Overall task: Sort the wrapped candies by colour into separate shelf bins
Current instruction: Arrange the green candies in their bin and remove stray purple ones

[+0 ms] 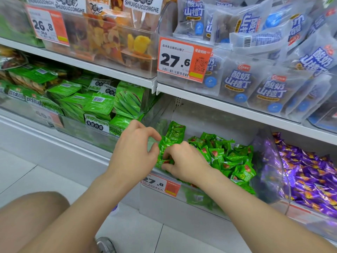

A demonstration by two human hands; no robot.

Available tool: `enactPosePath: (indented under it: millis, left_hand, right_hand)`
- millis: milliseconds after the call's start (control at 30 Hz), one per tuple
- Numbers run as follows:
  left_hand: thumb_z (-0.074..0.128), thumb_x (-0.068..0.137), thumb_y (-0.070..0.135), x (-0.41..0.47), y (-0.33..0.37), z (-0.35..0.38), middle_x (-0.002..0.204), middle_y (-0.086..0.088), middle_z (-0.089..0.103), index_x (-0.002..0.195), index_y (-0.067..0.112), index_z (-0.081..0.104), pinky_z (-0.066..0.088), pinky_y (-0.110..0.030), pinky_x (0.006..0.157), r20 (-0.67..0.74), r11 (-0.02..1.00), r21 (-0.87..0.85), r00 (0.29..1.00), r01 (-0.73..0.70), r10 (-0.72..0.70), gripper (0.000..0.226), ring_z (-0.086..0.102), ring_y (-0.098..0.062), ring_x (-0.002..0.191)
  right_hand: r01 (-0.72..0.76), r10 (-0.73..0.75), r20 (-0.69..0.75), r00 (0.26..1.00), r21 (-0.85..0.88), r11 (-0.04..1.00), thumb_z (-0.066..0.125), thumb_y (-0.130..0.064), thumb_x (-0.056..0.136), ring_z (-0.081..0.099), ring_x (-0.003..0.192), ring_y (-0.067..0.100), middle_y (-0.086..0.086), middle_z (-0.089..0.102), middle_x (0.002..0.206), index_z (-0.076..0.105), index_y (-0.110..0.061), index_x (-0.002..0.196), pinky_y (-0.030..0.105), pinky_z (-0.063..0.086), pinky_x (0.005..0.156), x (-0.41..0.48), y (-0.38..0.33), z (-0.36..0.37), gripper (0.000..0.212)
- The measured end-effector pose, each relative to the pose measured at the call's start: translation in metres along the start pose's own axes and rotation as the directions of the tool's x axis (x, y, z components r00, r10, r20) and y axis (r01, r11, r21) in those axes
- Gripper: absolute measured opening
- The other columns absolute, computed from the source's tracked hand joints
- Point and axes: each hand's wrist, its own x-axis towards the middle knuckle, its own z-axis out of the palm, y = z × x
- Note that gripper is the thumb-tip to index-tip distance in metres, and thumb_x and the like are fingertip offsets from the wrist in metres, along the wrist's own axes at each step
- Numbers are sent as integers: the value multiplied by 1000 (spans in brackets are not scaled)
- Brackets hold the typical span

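Note:
A clear bin (200, 201) on the lower shelf holds a heap of green wrapped candies (231, 159). Against its left wall leans a stack of green candies (173, 136). My left hand (135, 152) is at the stack's left side, with thumb and fingers curled and pinching its edge. My right hand (184, 161) pinches green candies at the foot of the stack, fingers curled down over the bin's front rim. To the right, another clear bin (273, 161) is filled with purple wrapped candies (310, 176).
A bin of green okra snack packets (102, 105) stands to the left. The upper shelf carries dried fruit packs (109, 37) and blue-and-white packets (269, 84). A price tag (160, 183) hangs on the green bin's front. Below are white floor tiles (27, 172), my knee and my shoe.

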Motion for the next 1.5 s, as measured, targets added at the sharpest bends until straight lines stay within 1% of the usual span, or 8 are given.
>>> enactPosePath:
  millis: [267,400,600,733,833,1000,1300,1500]
  left_hand:
    - [73,87,18,-2,2,4,112,6,41,104,31,73,34,-28,91,-44,996,61,997,-60,62,22,40,-17,106]
    - [74,87,16,-2,3,5,105,9,46,102,30,74,37,-29,88,-52,985,103,988,-140,146,22,39,-16,104]
    - [71,89,16,-1,7,5,98,12,54,99,30,74,29,-21,82,-47,979,55,978,-198,201,18,42,-14,99]
    - [71,89,11,-1,6,7,95,11,60,100,28,74,32,-22,80,-31,961,79,963,-266,269,20,48,-15,95]
    - [74,86,5,-1,8,10,101,8,59,102,24,74,44,-31,83,-43,948,21,947,-318,319,24,56,-19,96]
    - [83,83,12,-3,17,12,120,12,60,120,27,71,53,-30,93,88,889,-177,892,-423,442,41,62,-6,111]
    - [74,96,21,-7,29,4,114,5,70,112,27,75,64,-44,73,141,779,-602,937,-176,320,17,69,-24,108]
    - [69,99,23,-1,26,6,73,11,69,97,25,77,52,-18,52,53,880,-452,981,-145,189,9,68,-11,57]
  right_hand:
    - [-91,96,120,988,-42,995,84,-58,62,63,86,16,-13,65,87,65,-30,89,33,54,73,-17,23,-30,43]
    - [-53,73,186,980,-111,992,84,-46,70,61,90,20,-12,66,91,68,-32,108,35,45,80,-21,20,-21,44]
    - [-166,180,122,976,-117,979,78,-37,64,63,82,27,-4,65,79,72,-20,90,37,54,79,-24,16,-21,32]
    - [-284,283,64,957,-3,959,72,-39,62,67,84,30,1,67,82,75,-19,94,41,61,72,-26,21,-25,38]
    - [-308,308,34,951,200,930,74,-37,71,69,83,10,-9,73,79,78,-27,101,30,59,79,-33,31,-49,32]
    - [-304,318,118,941,708,637,64,-23,92,64,73,11,-6,75,81,82,-33,96,32,50,74,-63,32,-86,21]
    - [-298,229,256,939,939,170,43,-6,109,62,68,24,20,73,86,74,-5,115,38,46,72,-70,28,-94,31]
    - [-237,275,135,952,892,384,66,-45,98,74,94,17,1,78,109,78,-25,111,37,56,85,-73,19,-100,27]
